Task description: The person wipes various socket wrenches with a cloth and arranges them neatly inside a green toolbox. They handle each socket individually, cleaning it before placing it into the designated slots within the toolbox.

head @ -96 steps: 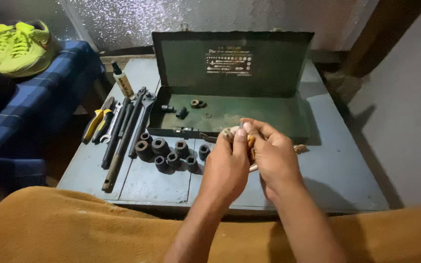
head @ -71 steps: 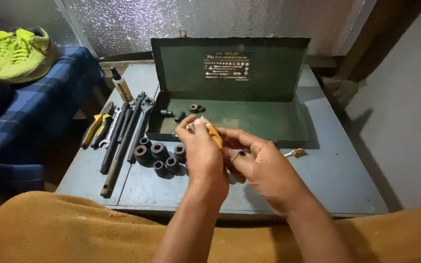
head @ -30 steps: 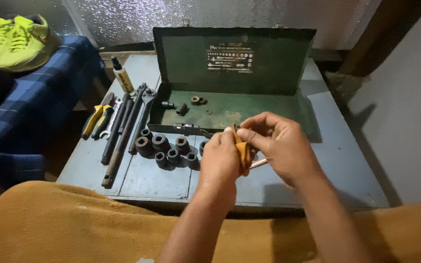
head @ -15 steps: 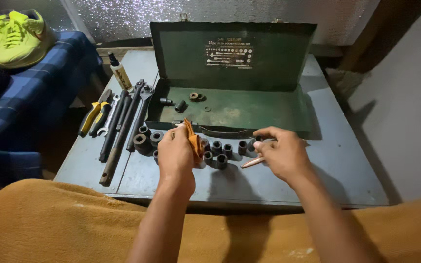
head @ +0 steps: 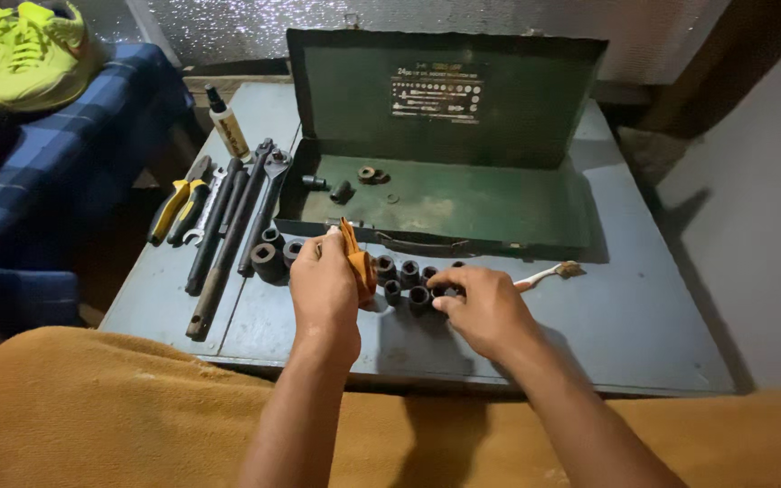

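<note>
both forearms bare and sleeveless, with a mustard-orange cloth (head: pixel 92 407) draped over the lap.

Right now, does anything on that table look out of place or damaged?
Mostly tidy. The green metal case lies open, its floor worn and stained, with only a few loose sockets inside. A small brush lies askew by the right hand. The left hand holds an orange rag.

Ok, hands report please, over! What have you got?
Left hand shut on orange cloth. Right hand down on the dark sockets, fingers on one; grip unclear. Small brush lies just beside it. Over.
</note>
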